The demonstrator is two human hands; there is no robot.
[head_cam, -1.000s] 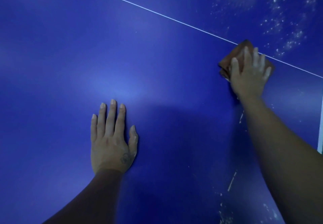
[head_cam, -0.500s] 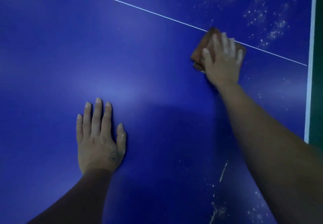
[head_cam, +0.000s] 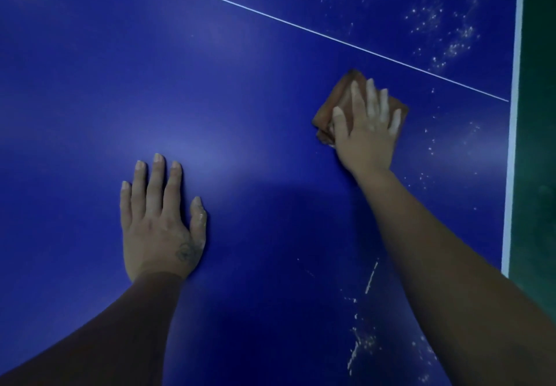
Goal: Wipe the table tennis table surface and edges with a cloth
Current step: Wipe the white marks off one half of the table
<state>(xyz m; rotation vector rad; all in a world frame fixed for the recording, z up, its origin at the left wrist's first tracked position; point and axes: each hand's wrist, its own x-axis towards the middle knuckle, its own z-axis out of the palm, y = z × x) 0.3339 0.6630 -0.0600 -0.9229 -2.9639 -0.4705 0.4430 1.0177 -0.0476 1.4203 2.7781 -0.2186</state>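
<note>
Cloth: the folded brown cloth (head_cam: 332,107) lay flat on the blue tabletop (head_cam: 240,84), toward its right edge and just on the near side of the thin white line (head_cam: 301,28). It was folded thick, probably to make a firm pad.
Right grip (head_cam: 368,135): fingers spread straight over the cloth with the palm bearing down, pressing rather than pinching. This likely kept the whole pad rubbing the surface.
Left grip (head_cam: 159,223): flat on bare tabletop, fingers straight and close together, holding nothing. It seemed to be a prop for leaning across.
Dust: white specks (head_cam: 451,45) lay beyond the line by the right edge, and streaks (head_cam: 359,346) lay nearer the person. Both patches looked unwiped.
Edge: the white border stripe (head_cam: 513,114) ran apart from the cloth and apparently remained to be done.
</note>
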